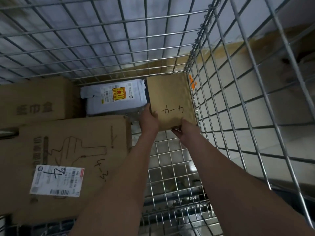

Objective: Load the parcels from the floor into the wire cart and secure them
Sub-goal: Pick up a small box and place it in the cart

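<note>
Gripping small brown box (170, 101) at centre right inside wire cart (221, 92), left hand (150, 120) and right hand (185, 130) fingers clamped on its near edge

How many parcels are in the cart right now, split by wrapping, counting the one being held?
Brown cardboard boxes: 3, namely the large box with the shipping label, the box at far left, and the small box held by the left hand and right hand
White poly-bag parcels: 1
Total: 4
</note>
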`<state>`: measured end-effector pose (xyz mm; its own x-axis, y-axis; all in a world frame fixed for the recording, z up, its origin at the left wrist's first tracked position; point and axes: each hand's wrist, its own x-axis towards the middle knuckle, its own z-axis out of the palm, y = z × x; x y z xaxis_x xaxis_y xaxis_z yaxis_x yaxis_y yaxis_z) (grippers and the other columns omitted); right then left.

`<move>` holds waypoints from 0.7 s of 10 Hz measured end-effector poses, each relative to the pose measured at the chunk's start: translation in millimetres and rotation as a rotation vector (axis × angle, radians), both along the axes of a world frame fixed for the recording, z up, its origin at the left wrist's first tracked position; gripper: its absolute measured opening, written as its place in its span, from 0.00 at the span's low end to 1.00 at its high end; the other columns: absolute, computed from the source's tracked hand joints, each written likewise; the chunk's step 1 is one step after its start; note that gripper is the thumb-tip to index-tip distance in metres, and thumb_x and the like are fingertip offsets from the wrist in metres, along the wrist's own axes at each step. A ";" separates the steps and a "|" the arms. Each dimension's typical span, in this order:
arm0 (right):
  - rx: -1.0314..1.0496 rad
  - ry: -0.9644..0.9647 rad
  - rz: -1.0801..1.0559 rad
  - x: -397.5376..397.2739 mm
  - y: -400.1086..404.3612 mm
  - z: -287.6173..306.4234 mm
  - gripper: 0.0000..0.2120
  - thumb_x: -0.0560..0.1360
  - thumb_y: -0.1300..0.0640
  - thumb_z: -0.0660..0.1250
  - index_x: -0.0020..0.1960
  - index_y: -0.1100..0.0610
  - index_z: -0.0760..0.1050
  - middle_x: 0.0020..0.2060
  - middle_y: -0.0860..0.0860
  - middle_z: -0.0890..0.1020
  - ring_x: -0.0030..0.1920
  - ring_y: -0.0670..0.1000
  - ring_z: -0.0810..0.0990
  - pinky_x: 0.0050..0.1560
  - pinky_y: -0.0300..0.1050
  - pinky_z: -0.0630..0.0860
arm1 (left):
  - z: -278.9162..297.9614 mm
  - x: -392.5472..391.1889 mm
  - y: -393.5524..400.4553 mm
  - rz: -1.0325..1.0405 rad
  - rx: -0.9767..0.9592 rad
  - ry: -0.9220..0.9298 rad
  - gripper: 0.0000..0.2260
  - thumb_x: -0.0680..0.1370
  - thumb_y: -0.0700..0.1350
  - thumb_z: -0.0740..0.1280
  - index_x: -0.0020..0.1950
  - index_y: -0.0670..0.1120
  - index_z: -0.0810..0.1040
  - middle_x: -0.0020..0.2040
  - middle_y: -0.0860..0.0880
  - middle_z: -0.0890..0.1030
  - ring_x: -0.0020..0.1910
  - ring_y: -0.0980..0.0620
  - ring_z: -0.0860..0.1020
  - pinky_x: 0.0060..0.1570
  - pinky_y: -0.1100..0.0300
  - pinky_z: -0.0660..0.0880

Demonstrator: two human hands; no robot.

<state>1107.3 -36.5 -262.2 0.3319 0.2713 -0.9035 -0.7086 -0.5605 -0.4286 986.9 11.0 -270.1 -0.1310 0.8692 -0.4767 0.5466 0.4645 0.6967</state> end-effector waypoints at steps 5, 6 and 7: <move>-0.211 -0.668 1.077 -26.8 -11.8 158.0 0.17 0.83 0.55 0.56 0.64 0.66 0.71 0.60 0.63 0.78 0.60 0.62 0.77 0.48 0.43 0.69 | 130.9 -31.3 -29.6 -0.578 -0.120 0.246 0.15 0.84 0.45 0.55 0.64 0.39 0.75 0.65 0.38 0.75 0.59 0.42 0.75 0.56 0.53 0.73; -0.156 -0.834 1.352 -42.5 -7.2 244.0 0.19 0.84 0.53 0.55 0.70 0.63 0.67 0.64 0.62 0.76 0.62 0.62 0.77 0.55 0.47 0.73 | 217.0 -47.3 -31.8 -0.590 -0.079 0.271 0.19 0.85 0.49 0.54 0.75 0.44 0.68 0.74 0.41 0.69 0.69 0.42 0.71 0.64 0.51 0.70; -0.085 -0.945 1.442 -63.1 -6.4 330.9 0.24 0.83 0.49 0.54 0.75 0.59 0.59 0.68 0.61 0.73 0.65 0.63 0.74 0.64 0.56 0.73 | 314.6 -75.4 -36.0 -0.627 -0.021 0.395 0.23 0.86 0.51 0.52 0.80 0.46 0.60 0.81 0.45 0.57 0.79 0.42 0.57 0.73 0.45 0.62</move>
<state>1044.2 -43.0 68.7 0.2661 0.7693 -0.5808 0.8050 -0.5088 -0.3052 911.5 -25.0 44.5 0.2217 0.8287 -0.5139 0.9217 -0.0061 0.3879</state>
